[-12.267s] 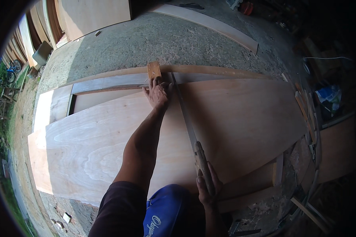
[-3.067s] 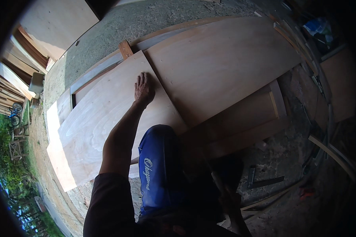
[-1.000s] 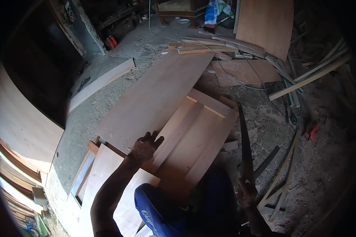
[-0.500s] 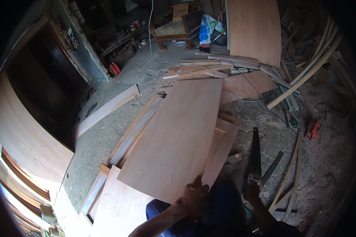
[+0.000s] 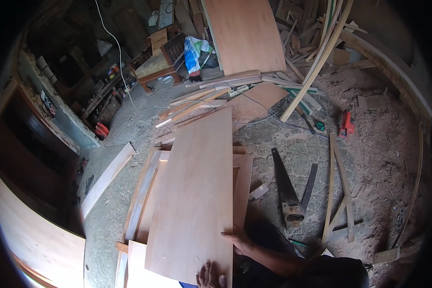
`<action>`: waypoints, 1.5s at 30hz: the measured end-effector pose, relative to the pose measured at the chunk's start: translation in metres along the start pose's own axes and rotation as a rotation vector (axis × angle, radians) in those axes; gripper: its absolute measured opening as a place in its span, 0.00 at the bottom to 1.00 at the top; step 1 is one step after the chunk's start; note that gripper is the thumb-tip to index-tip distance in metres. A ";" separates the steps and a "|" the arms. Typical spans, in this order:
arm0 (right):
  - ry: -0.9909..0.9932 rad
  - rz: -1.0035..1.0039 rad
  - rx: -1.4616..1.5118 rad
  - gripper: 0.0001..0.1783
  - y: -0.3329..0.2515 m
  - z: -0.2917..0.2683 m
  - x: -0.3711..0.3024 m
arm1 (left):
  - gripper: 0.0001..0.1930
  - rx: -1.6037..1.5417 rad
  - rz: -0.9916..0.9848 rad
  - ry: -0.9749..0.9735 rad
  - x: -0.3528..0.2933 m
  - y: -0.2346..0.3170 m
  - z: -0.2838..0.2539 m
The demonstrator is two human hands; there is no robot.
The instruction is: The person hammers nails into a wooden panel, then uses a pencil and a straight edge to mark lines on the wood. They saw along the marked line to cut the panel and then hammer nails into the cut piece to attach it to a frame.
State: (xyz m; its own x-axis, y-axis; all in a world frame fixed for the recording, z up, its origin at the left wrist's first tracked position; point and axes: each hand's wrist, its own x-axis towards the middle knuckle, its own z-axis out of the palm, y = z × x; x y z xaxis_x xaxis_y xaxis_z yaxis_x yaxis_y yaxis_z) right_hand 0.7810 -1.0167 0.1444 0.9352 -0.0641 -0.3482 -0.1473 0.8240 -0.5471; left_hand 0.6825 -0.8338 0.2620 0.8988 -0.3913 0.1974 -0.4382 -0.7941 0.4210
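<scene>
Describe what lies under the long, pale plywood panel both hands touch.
Under the panel, pale, straight wooden framework shows along both sides, with a flat, sunlit plywood sheet at lower left. Whatever lies beneath the panel's middle is covered.

The board is pale wood, matt and smooth, with a few small roughened marks near its lower end. Beneath it, the frame is plain matt wood too — one rail greyer. The sheet is smooth, redder wood. On the saw, the blade is dark, dull metal; the handle looks worn, its material unclear. The strips are bare, unpolished wood. The floor looks like concrete — matt, rough and cracked, grainy with debris at the right. The bag is thin, creased plastic with a slight shine. The wall has a rough, crumbling edge.
</scene>
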 end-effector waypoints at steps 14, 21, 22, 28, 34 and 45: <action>-0.048 -0.322 -0.018 0.31 -0.106 0.025 -0.044 | 0.25 0.230 -0.112 0.386 -0.007 -0.052 0.018; 0.014 -0.646 -0.008 0.24 -0.205 0.053 0.046 | 0.33 -0.130 -0.318 0.222 -0.008 -0.046 0.006; 0.022 -0.662 -0.003 0.23 -0.226 0.052 0.075 | 0.32 -0.121 -0.329 0.278 -0.016 -0.054 0.002; 0.099 -0.479 -0.122 0.34 -0.278 0.032 0.211 | 0.31 -0.214 -0.831 0.485 -0.126 -0.111 0.031; 0.044 0.270 -0.789 0.29 -0.034 -0.009 0.159 | 0.28 -0.786 -1.443 1.016 -0.310 -0.157 0.102; -0.555 0.010 -1.781 0.41 0.164 0.013 0.020 | 0.31 -2.072 -1.184 1.768 -0.344 -0.209 0.108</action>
State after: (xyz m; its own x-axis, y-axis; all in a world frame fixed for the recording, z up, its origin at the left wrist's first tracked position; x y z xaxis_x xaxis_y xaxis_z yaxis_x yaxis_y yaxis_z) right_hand 0.7793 -0.8752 0.0576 0.8633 0.4060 -0.2999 0.0694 -0.6840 -0.7262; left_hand 0.4638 -0.5833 0.0108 0.3703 0.5068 -0.7784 -0.5518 0.7942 0.2545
